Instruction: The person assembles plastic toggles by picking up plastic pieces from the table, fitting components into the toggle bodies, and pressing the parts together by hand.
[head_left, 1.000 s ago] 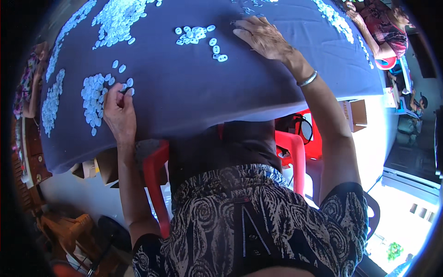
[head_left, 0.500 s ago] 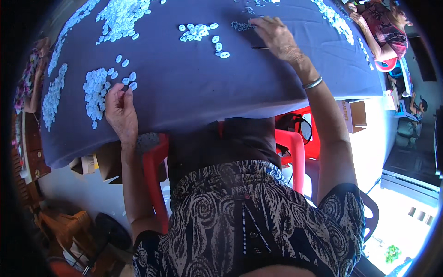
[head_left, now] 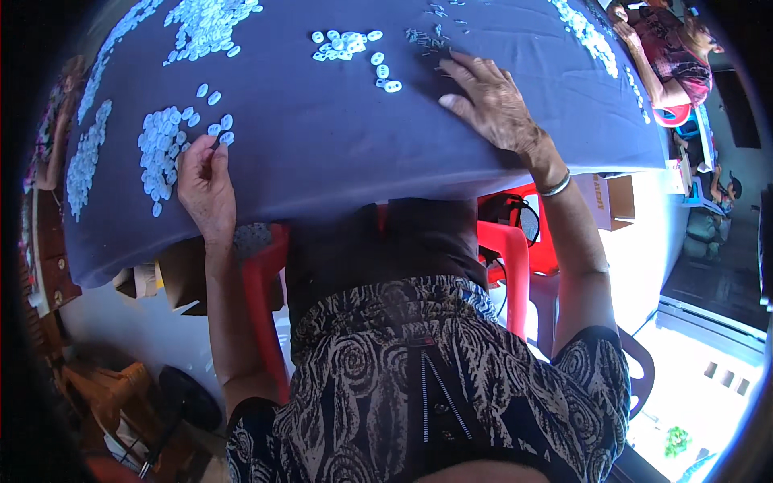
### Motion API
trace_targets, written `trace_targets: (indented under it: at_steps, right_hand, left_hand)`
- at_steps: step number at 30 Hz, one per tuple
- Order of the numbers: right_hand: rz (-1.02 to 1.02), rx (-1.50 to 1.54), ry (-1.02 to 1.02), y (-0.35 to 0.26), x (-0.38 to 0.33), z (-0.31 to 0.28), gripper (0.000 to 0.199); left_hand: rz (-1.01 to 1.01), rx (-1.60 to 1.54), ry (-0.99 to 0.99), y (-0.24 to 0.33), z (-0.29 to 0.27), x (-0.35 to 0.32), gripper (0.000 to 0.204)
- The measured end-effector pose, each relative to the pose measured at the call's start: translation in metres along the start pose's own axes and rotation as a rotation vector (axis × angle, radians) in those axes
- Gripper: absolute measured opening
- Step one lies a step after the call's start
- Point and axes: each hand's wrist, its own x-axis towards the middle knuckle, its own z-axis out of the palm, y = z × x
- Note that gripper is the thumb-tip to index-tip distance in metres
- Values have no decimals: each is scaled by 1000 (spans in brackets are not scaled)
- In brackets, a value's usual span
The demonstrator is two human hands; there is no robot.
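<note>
My left hand (head_left: 207, 193) is at the near left of the table, thumb and index finger bent together. Any piece in that pinch is hidden. Right by the thumb tip lies a pale oval plastic piece (head_left: 227, 138), and a loose pile of such ovals (head_left: 159, 153) spreads to the left. Flat and with fingers apart, my right hand (head_left: 498, 105) hovers over or rests on the cloth; which, I cannot tell. Just beyond its fingertips lie small thin metal-looking pins (head_left: 427, 39). Between the hands, farther off, sits a cluster of white ovals with dark holes (head_left: 342, 46).
A grey-blue cloth (head_left: 338, 137) covers the table. Bigger heaps of pale ovals (head_left: 205, 28) lie at the far left, with another heap (head_left: 586, 36) at the far right. One person (head_left: 672, 56) sits at the right side, and another person's arm (head_left: 60, 153) shows at the left.
My right hand has drawn back from the pins, its fingers now spread. The thin brown stick beside it no longer shows. My left hand stays by the ovals, still pinched.
</note>
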Motion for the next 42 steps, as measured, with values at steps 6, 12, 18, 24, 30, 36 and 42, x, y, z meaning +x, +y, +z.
trace_targets:
  at_steps: [6,12,18,24,30,36,42]
  right_hand:
    - [34,226,161,34,14,-13,41]
    - [264,623,189,36,19,-1,49]
    - [259,752,199,19,25,6,50]
    - [190,764,151,-16,38,14,16]
    - [203,528,43,-42,58,24,14]
    - [97,470,19,-65,69,35,14]
    - [189,777,129,-48,59,29,15]
  left_hand:
    - [1,-28,4,-2,1,-1,16]
    - [-26,-77,30,1,2,-1,15]
    - [-74,-159,59,-7,-3,-1,15]
    - [19,-191,-2,20,8,-4,10]
    - [46,-290,-348,70,43,6,7]
    - [-94,-391,-481,82,86,-12,10]
    - [-20,-448,-346,71,91,-17,10]
